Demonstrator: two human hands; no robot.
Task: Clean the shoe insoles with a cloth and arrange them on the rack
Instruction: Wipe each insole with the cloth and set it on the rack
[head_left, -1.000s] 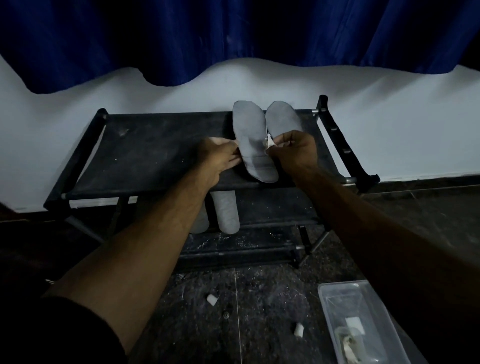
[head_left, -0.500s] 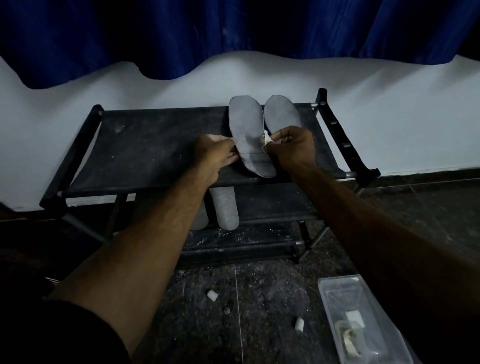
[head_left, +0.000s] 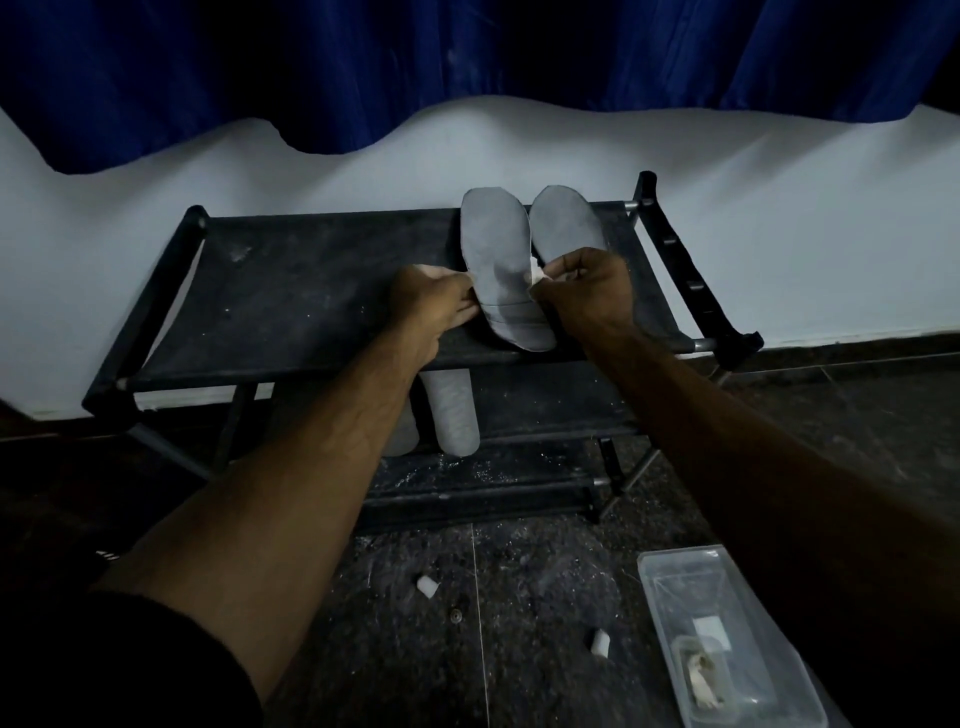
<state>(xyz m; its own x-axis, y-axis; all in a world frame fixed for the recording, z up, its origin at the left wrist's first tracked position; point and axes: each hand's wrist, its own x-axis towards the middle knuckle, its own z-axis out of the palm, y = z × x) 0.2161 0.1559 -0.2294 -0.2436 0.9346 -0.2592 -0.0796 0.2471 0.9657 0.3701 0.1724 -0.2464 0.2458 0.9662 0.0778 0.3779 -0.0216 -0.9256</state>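
Nearest me on the floor, a clear plastic box (head_left: 727, 639) sits at my right, with two small white scraps (head_left: 427, 585) beside it. On the rack's (head_left: 291, 312) lower shelf, a pair of grey insoles (head_left: 451, 410) lies near the front edge. On the top shelf, my left hand (head_left: 434, 301) holds the near insole (head_left: 498, 270) by its left edge with curled fingers. My right hand (head_left: 587, 291) pinches a white cloth (head_left: 535, 270) against its right edge. Another insole (head_left: 566, 223) lies just beside, toward the right rear corner.
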